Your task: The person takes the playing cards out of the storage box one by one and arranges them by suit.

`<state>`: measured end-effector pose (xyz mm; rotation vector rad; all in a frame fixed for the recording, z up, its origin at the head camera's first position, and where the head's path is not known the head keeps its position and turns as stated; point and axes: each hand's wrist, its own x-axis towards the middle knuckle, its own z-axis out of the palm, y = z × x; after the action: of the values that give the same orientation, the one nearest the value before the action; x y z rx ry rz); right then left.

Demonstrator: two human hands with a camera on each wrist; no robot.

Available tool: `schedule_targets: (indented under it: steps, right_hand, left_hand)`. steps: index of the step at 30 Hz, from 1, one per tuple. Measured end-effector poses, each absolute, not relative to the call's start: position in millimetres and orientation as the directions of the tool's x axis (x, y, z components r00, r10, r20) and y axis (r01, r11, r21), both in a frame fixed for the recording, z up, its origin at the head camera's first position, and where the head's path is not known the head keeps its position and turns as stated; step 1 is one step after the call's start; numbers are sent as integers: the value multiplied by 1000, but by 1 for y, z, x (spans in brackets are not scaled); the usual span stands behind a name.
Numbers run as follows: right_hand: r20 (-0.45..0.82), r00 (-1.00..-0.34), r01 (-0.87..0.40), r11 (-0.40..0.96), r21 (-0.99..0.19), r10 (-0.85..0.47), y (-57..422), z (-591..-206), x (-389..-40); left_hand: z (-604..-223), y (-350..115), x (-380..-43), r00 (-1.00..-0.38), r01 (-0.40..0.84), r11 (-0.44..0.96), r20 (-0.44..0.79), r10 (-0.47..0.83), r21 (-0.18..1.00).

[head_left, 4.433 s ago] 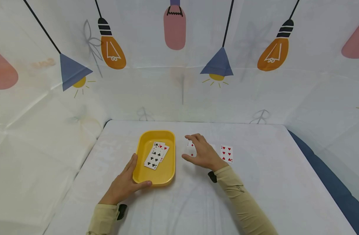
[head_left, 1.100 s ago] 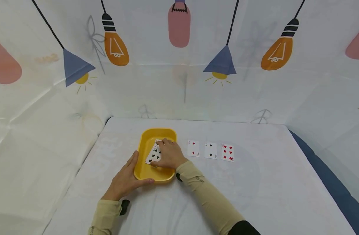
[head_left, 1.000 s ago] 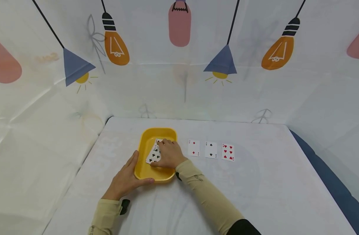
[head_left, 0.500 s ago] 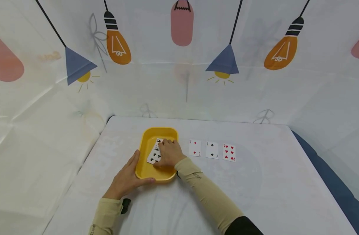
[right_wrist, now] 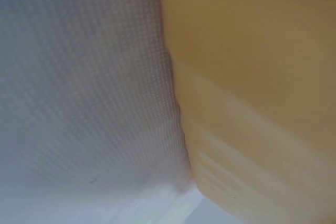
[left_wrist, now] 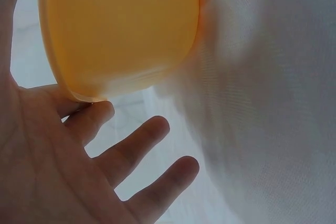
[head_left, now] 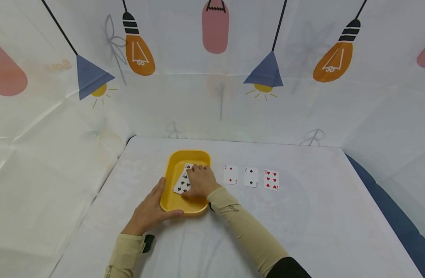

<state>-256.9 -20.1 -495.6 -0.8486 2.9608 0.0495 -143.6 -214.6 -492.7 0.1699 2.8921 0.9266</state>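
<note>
In the head view, my left hand rests at the near left corner of a yellow tray, thumb along the front rim and fingers along the left side. The left wrist view shows those fingers spread and mostly straight, some touching the tray. My right hand reaches into the tray, its fingers bent and thumb gripping a clubs playing card. Part of that card is covered by the hand, and what lies beneath it is hidden. The right wrist view shows only the tray wall and cloth.
Right of the tray, three face-up cards lie in a row: a two of diamonds, a two of spades and a six of hearts. A white cloth covers the table; a printed sheet hangs behind.
Since the oldest frame, my right hand has moved left from above the diamonds card into the tray, uncovering the two of spades. Over the last second both hands stay nearly still.
</note>
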Motion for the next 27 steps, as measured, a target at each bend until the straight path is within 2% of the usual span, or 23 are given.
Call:
schedule_targets:
  steps: [17,27]
  right_hand:
    - [26,-830,-558,828,-55,-558,-13,-494,-255]
    - [100,-814,-580,796,-176,-572,-8,-493,-254]
  left_hand:
    - [-491,-212,-145,-987,81,811,-68,147,580]
    - [-494,-213,-146,-986,75,807,-77,147,586]
